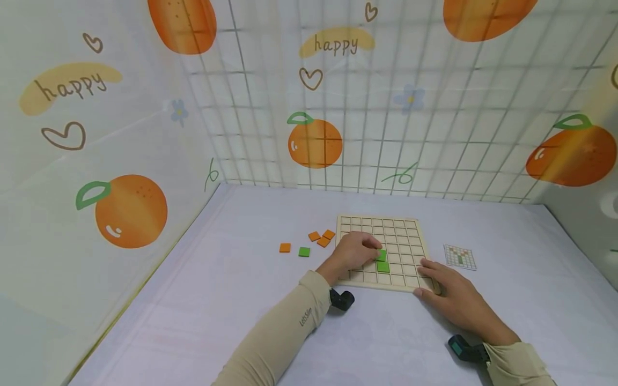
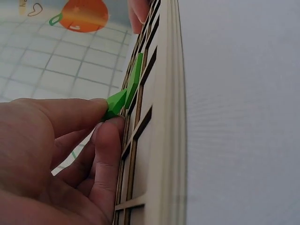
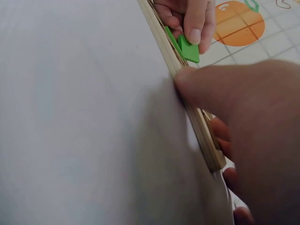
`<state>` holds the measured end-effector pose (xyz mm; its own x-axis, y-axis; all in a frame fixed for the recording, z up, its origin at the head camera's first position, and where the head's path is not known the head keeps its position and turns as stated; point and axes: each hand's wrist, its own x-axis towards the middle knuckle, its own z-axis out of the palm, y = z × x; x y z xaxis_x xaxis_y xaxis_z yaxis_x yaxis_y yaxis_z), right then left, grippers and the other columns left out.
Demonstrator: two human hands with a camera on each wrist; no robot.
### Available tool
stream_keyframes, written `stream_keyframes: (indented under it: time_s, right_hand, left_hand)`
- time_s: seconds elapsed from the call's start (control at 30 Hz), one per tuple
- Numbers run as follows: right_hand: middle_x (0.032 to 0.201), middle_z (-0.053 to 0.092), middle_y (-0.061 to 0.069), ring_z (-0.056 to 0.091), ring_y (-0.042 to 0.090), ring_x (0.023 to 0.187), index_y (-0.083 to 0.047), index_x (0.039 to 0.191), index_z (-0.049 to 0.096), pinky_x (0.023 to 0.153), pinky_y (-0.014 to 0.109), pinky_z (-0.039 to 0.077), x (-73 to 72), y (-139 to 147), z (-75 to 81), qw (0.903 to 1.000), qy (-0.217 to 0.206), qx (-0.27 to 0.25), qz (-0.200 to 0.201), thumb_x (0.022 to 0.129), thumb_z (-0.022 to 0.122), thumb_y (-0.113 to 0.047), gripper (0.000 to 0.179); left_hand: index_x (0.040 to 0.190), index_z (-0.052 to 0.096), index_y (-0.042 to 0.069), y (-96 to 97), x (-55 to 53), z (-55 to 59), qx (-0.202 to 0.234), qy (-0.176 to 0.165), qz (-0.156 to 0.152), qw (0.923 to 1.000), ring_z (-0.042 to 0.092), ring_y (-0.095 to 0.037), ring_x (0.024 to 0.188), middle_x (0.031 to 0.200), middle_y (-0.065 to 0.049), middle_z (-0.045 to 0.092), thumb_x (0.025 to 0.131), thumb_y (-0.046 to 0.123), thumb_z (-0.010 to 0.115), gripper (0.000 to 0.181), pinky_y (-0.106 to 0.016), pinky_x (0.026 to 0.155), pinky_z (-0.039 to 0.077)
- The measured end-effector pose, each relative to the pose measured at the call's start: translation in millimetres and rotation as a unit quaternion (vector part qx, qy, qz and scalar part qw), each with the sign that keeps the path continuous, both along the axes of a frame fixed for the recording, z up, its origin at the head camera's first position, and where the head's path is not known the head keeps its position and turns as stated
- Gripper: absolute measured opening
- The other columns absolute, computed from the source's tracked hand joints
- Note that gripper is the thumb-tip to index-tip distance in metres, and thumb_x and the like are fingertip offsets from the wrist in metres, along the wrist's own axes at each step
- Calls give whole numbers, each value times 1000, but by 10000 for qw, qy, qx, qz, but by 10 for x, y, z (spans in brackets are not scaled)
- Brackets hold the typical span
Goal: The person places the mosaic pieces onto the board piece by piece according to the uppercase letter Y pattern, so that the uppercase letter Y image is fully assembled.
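My left hand (image 1: 356, 251) pinches a green square tile (image 1: 382, 254) between thumb and fingertips, low over the wooden grid board (image 1: 403, 238). In the left wrist view this green tile (image 2: 115, 104) is tilted and overlaps a second green tile (image 2: 135, 77) in the grid. From the head view, that second green tile (image 1: 383, 267) lies in a cell just nearer to me. My right hand (image 1: 454, 297) holds the board's near right corner, its thumb at the front edge and fingers over the right side. In the right wrist view the thumb (image 3: 190, 80) presses against the board's rim (image 3: 201, 136).
Left of the board lie several orange tiles (image 1: 285, 247) and one loose green tile (image 1: 304, 252). A small printed grid card (image 1: 460, 257) with coloured squares lies right of the board. The white table (image 1: 232, 268) meets curtained walls at the back and left.
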<state>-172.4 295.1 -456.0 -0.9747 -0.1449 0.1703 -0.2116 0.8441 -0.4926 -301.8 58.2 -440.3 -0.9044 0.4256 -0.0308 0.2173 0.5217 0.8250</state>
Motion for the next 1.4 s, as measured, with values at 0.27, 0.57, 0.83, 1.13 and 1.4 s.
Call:
stream_keyframes:
  time_s: [0.27,0.57,0.83,1.13,1.4]
  right_hand:
    - [153,44,16,34,45,140,-2,140,57,107,64,27,8,8,-8,9999,77,-43,56,92,69,-50,69]
    - [153,44,16,34,45,140,-2,140,57,107,64,28,15,7,3,10000,67,-14,62,92,70,-49,68]
    - [153,43,14,33,45,141,-4,140,57,107,64,27,14,18,-1,9999,56,-107,63,92,69,-50,68]
    - [153,43,15,33,45,140,-3,141,57,107,64,27,16,19,2,9999,16,-71,75,92,69,-50,69]
    - [153,44,16,34,46,140,-3,140,57,107,64,28,2,14,-4,10000,71,33,55,92,70,-49,68]
  left_hand:
    - [93,77,30,7,20,13,-42,166,-4,9999,58,-6,87,89,18,65,90,22,76,8,-28,83,47]
    - [91,78,29,44,-3,-16,-99,336,-22,9994,59,-3,84,85,19,66,89,21,78,8,-26,81,47]
    - [93,79,26,51,12,-26,-102,507,-17,9987,59,-2,84,85,20,66,90,20,76,8,-24,80,47]
    - [95,79,24,65,0,-51,-225,724,-92,9971,59,-1,84,87,19,68,89,20,76,8,-22,79,47]
    - [95,80,25,63,5,-46,-264,672,-43,9974,59,0,85,87,20,67,89,20,77,8,-22,79,48]
